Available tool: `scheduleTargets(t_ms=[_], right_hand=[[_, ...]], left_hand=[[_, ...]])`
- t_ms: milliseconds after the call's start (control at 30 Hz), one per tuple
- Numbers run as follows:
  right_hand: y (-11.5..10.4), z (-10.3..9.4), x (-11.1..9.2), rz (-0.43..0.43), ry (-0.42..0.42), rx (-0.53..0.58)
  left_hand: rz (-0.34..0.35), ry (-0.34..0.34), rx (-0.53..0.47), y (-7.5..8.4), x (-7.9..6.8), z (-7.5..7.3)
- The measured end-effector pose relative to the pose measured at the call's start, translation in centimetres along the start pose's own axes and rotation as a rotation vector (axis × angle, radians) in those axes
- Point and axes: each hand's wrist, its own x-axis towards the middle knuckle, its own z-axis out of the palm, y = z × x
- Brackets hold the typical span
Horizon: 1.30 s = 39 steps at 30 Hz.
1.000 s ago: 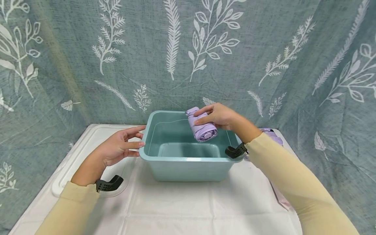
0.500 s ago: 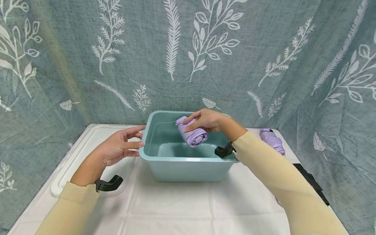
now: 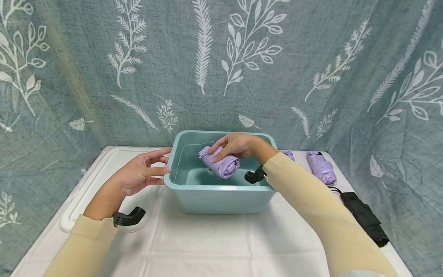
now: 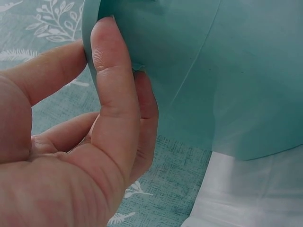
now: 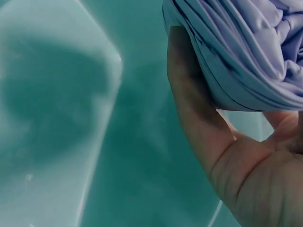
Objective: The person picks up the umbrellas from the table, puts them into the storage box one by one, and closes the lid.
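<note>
A teal plastic bin [image 3: 221,202] stands mid-table, its inside partly hidden by my right hand. My right hand [image 3: 235,146] grips a lavender cloth roll [image 3: 221,165] from above, within the bin's opening. The right wrist view gives a close look at the gathered cloth [image 5: 236,56], with a finger pressed along its side and the teal floor below. At the bin's left rim is my left hand [image 3: 140,171], its thumb and fingers holding the edge. In the left wrist view the fingers [image 4: 111,71] overlap the rim.
A white lid [image 3: 74,206] lies left of the bin. On the right are another lavender roll [image 3: 322,169], part of a further lavender item [image 3: 288,154] behind my sleeve, and a black bundle [image 3: 363,217] with a cord. A patterned curtain [image 3: 173,57] encloses the white-covered table [image 3: 207,246].
My right hand has moved left and down with the lavender roll, lower into the bin's opening. More of the items on the right has come into sight. The left hand has stayed at the rim.
</note>
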Motion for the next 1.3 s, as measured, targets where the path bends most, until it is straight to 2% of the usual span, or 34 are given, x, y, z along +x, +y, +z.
scheduleTargets(t_ms=[267, 567, 1000, 1300], right_hand=[[0.4, 0.4, 1.5, 0.039, -0.068, -0.060], [0.7, 0.9, 3.5, 0.149, -0.059, -0.111], [0.9, 1.3, 5.1, 0.167, -0.153, -0.117], [1.4, 1.7, 5.9, 0.181, -0.161, -0.166]], left_hand=[[-0.010, 0.013, 0.021, -0.2, -0.1, 0.1], [-0.006, 0.009, 0.017, -0.1, -0.1, 0.0], [0.004, 0.007, -0.007, 0.0, 0.0, 0.2], [0.004, 0.003, -0.008, 0.0, 0.0, 0.2]])
